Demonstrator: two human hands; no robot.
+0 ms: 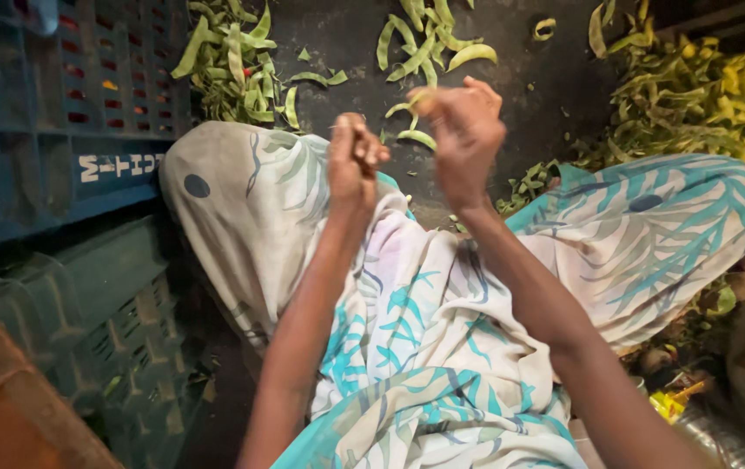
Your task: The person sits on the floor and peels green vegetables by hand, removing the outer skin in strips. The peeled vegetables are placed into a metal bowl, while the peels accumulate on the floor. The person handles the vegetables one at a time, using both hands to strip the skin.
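At the far left of the floor stands a blue plastic slatted crate (59,113), with a pale printed strip low on its side wall; below it lies a darker green plastic crate (103,330), tipped against my leg. I sit on the dark floor (511,95) with my knees spread under a white cloth with teal leaf print (424,347), which I judge leaves room between them for working.

Beyond my left knee, at the top edge of the floor, lies a heap of flat green bean pods (233,69), some split open. My left hand (353,161) is raised over my lap, fingers curled tight into a near fist; something thin seems pinched at the fingertips, but I cannot tell what it is.

Just beside it, my right hand (463,139) is closed around a curved green bean pod (416,106), whose ends poke out toward the left hand, held up close, probably so both hands can work it. More loose pods (429,39) lie scattered on the floor just past my hands.

At the right edge rises a larger pile of yellowish-green pods and stems (702,95) beyond my right knee.
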